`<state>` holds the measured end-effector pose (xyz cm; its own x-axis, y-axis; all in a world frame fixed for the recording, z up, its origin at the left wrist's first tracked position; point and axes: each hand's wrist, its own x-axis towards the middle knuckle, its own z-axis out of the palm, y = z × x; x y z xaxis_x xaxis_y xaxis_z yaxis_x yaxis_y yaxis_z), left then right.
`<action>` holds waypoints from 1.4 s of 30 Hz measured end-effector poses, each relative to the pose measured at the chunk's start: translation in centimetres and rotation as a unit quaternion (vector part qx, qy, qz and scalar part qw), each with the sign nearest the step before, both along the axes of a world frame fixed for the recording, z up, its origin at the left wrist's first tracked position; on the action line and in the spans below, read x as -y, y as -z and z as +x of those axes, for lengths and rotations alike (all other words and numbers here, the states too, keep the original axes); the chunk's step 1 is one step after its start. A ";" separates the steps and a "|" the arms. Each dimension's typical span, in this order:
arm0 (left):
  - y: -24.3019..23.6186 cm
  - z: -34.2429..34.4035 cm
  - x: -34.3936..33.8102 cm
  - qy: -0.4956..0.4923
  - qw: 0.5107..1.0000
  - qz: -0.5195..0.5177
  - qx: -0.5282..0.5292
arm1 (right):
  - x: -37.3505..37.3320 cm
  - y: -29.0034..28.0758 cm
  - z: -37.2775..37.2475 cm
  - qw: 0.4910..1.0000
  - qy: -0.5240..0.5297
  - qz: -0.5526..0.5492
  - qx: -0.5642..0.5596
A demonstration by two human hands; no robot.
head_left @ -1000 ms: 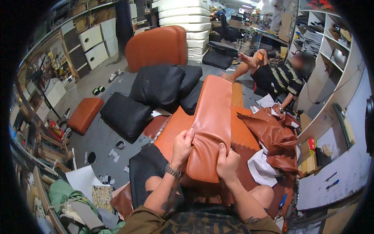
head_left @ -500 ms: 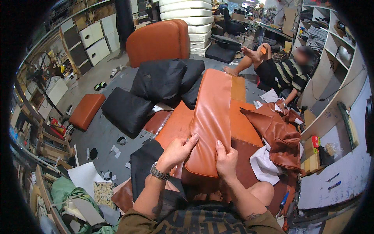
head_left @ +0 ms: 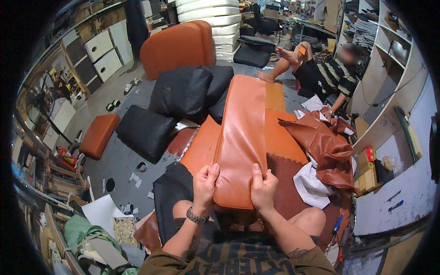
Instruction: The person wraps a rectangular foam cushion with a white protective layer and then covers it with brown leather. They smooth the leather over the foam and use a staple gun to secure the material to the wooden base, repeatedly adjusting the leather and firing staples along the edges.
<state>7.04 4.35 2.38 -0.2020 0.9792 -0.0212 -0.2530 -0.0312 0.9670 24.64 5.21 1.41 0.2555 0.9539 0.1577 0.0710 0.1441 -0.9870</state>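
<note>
1. Wht shelving unit (head_left: pixel 410 89) w/ open compartments lines workshop wall at 2 o'c (all clock refs read from the long cushion, mid-frame).
2. Stack of wht cushions (head_left: pixel 208 20) rises in bkgd just shy of 12 o'c.
3. Co-worker (head_left: pixel 327 80) in striped top & dk shorts reclines on floor at 2 o'c, one hand at the loose brn material.
4. Blk cushions (head_left: pixel 181 91) lie heaped, overlapping, at 10 o'c.
5. Two lg rounded brn cushions (head_left: pixel 174 50) stand one against the other at 11 o'c, next to the wht stack.
6. Long cushion (head_left: pixel 243 128), tan-brn w/ smooth sheen, sits mid-frame, running 12 to 6 o'c; near end betw. wearer's knees.
7. Loose brn material (head_left: pixel 327 146), crumpled w/ wht underside showing, lies at 3 o'c.
8. Sm. brn block cushion (head_left: pixel 98 136) rests on gray floor at 9 o'c, well apart.
9. L hand (head_left: pixel 205 185), at 7 o'c, grips the cushion's L edge, thumb uppermost, fingers curled.
10. R hand (head_left: pixel 264 187), at 5 o'c, clasps opp. edge, thumb pressed on top.
11. Metal-band wristwatch (head_left: pixel 197 216) circles L wrist.
12. Blue-handled tool (head_left: pixel 338 223) lies at 4 o'c, near wearer's R knee; exact type unclear.
</note>
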 end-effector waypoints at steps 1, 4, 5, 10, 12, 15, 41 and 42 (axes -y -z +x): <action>0.2 -0.2 0.2 0.004 0.999 0.040 -0.025 | 0.3 0.2 -0.1 1.000 -0.004 0.011 -0.007; 0.7 -0.8 0.3 0.022 0.996 0.042 -0.080 | -0.3 -0.5 0.5 0.999 -0.020 0.019 -0.020; 0.7 -1.0 0.2 0.026 0.994 0.046 -0.094 | -1.2 -1.2 1.0 0.999 -0.038 -0.001 -0.009; 0.2 -0.3 -0.4 0.040 0.995 -0.015 -0.088 | -10.5 -6.4 4.2 0.977 -0.141 -0.146 0.060; -0.3 0.1 -0.5 0.036 0.990 0.021 -0.136 | -13.5 -6.7 4.0 0.961 -0.124 -0.208 0.130; -1.1 0.0 -0.5 0.062 0.974 0.007 -0.219 | -14.5 -4.2 1.3 0.999 0.034 0.002 0.037; 0.3 -1.2 4.2 0.064 0.995 0.074 0.024 | -8.0 0.1 -1.8 0.978 -0.002 -0.076 -0.195; 0.3 -1.1 4.2 0.059 0.997 0.051 0.000 | -8.1 0.2 -1.8 0.974 -0.001 -0.081 -0.212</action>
